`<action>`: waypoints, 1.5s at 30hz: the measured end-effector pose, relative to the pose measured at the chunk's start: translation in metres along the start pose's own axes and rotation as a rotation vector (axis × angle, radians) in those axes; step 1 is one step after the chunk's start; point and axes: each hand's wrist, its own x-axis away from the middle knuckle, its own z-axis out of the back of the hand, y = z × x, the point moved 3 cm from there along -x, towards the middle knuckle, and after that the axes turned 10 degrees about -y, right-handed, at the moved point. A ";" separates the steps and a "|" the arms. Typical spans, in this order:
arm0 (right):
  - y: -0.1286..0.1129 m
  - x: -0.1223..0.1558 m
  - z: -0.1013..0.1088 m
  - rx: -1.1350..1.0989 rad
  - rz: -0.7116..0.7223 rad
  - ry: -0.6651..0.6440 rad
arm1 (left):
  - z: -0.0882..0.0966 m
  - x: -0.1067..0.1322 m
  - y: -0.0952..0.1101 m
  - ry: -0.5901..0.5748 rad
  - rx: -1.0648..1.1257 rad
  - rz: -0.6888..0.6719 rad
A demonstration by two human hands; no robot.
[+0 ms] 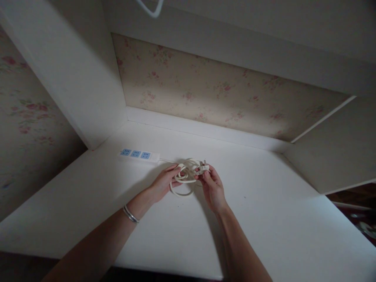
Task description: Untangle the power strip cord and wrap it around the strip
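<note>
A white power strip with blue socket faces lies on the white desk, left of both hands. From its right end runs a cream power cord, gathered in loose loops. My left hand is closed around the left side of these loops. My right hand pinches the plug between thumb and fingers, its metal prongs pointing away from me. The two hands are close together, with the coil between them just above the desk. Some of the left fingers are hidden behind the cord.
White side panels rise at the left and right of the desk. Floral wallpaper covers the back, above a white baseboard strip. A shelf hangs overhead, and a white hook-like piece shows at the top.
</note>
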 end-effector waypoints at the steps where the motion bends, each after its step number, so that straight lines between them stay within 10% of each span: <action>1: 0.000 0.000 -0.001 -0.009 -0.001 -0.019 | 0.000 -0.001 -0.001 -0.023 0.007 0.001; 45: 0.005 0.008 -0.018 -0.209 -0.126 -0.145 | -0.018 -0.002 0.005 0.090 -0.447 -0.155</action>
